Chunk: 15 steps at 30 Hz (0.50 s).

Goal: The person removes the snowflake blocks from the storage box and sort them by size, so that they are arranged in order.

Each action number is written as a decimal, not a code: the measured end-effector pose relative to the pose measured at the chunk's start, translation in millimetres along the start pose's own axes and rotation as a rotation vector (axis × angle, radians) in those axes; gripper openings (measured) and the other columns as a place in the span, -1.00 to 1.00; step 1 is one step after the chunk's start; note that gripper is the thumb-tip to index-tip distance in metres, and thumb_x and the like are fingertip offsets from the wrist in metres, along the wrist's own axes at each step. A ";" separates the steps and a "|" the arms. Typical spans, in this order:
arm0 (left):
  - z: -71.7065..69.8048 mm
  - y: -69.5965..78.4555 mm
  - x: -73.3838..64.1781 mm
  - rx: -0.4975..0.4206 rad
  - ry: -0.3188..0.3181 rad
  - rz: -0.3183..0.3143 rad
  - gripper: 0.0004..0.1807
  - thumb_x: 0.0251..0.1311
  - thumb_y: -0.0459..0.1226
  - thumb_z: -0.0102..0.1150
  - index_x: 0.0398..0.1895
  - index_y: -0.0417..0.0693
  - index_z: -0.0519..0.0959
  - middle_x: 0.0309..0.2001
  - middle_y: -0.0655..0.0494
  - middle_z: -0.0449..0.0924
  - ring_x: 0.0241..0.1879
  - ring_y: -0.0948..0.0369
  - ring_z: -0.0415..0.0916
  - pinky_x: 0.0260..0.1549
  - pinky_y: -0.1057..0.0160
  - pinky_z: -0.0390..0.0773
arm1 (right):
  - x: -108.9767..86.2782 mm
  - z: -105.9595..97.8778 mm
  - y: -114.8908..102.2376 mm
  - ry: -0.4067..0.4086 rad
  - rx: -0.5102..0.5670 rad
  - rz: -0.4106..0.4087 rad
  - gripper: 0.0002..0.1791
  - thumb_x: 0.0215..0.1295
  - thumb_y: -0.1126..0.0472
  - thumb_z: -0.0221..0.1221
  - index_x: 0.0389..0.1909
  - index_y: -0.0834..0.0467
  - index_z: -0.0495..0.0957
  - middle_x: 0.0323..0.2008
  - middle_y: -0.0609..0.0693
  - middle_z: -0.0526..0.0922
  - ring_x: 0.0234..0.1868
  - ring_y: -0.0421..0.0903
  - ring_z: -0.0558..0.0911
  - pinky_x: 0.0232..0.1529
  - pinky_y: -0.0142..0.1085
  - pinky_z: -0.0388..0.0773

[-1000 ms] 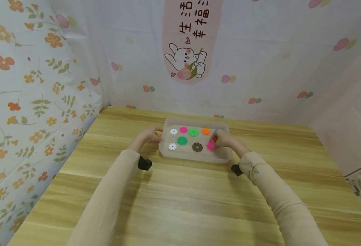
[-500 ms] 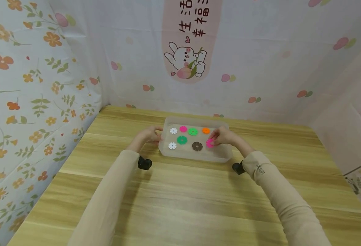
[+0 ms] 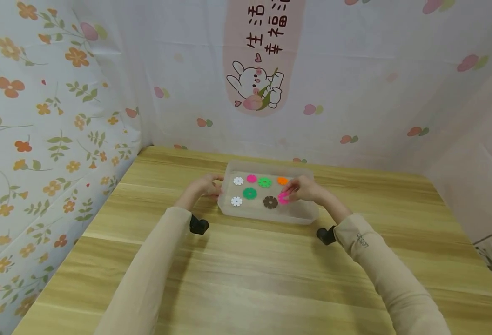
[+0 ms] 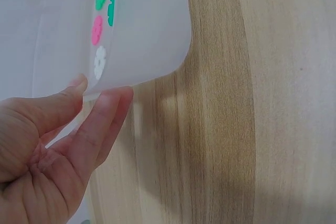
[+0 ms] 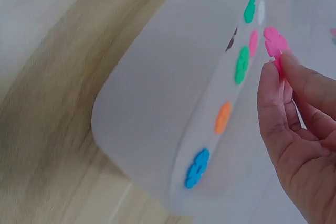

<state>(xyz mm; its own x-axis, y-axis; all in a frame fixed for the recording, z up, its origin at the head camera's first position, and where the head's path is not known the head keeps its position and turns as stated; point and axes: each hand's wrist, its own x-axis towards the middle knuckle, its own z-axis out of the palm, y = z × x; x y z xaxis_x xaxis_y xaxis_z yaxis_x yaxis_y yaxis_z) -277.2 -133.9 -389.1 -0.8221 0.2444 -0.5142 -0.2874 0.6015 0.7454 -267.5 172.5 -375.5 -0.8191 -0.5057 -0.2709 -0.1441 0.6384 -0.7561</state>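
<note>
A translucent plastic tray (image 3: 266,216) lies on the wooden table, with several notched snowflake discs on its floor. My left hand (image 3: 205,186) grips its left end, thumb at the rim (image 4: 89,96) and fingers against the outer wall. Between thumb and fingertips, my right hand (image 3: 306,190) pinches a pink snowflake disc (image 5: 274,40) over the tray's right part. A brown disc (image 3: 270,202) lies just left of that hand. Behind it is an orange disc (image 3: 282,180). The blue disc (image 5: 197,169) shows in the right wrist view; my right hand hides it in the head view.
Farther left in the tray are a light green disc (image 3: 264,182), a darker green disc (image 3: 249,193), another pink disc (image 3: 252,178) and two white discs, one at the back (image 3: 238,181). A patterned cloth (image 3: 333,93) hangs behind the table (image 3: 250,279).
My right hand has lifted slightly and drawn left with the pink disc pinched in it. The left hand stays on the tray's end. The head view has shifted a little.
</note>
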 end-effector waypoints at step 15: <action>0.3 -6.3 7.5 0.002 0.010 -0.018 -0.36 0.24 -0.45 -0.01 0.38 -0.14 0.06 0.08 -0.23 0.39 -0.31 0.21 0.47 -0.33 0.40 0.59 | -1.9 29.2 -20.2 -0.023 0.087 -0.012 -0.69 0.12 0.38 0.21 -0.08 0.36 0.51 -0.13 0.20 0.59 -0.22 -0.14 0.57 -0.14 -0.34 0.57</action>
<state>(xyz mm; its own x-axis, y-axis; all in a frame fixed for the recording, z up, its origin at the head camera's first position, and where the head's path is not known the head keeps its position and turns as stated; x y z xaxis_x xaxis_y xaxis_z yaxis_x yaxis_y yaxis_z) -281.4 -135.6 -397.7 -0.8219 0.2260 -0.5229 -0.3011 0.6069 0.7355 -246.8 143.6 -377.1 -0.8043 -0.5270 -0.2745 -0.1045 0.5802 -0.8078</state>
